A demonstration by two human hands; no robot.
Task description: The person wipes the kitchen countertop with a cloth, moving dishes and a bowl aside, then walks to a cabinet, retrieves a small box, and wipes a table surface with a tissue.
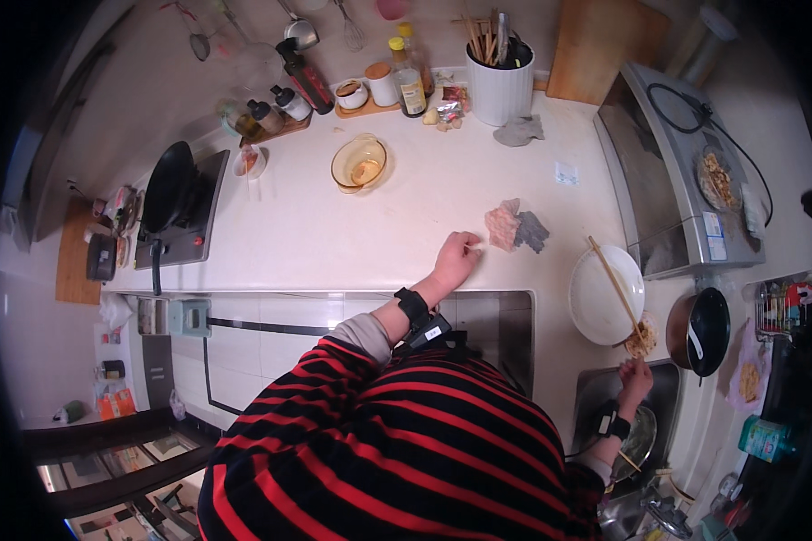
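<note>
My left hand (459,257) is over the front of the white countertop (298,230), fingers loosely curled and nothing visible in them. Just beyond its fingertips lie a crumpled pink cloth (502,224) and a dark grey cloth (531,231). To the right, my right hand (636,380) hovers by the back edge of the sink (585,392), its fingers bent; whether it grips anything is unclear. Close above it sits a small dish of brown food (643,341). A pair of wooden chopsticks (612,284) lies across a large white bowl (582,304), reaching to that dish.
An amber glass pot (358,162) stands mid-counter. A black wok (169,189) sits on the cooktop (213,203) at left. Bottles (409,84) and a white utensil holder (501,88) line the wall. A steel oven-like appliance (670,182) and a dark pot (707,331) are at right.
</note>
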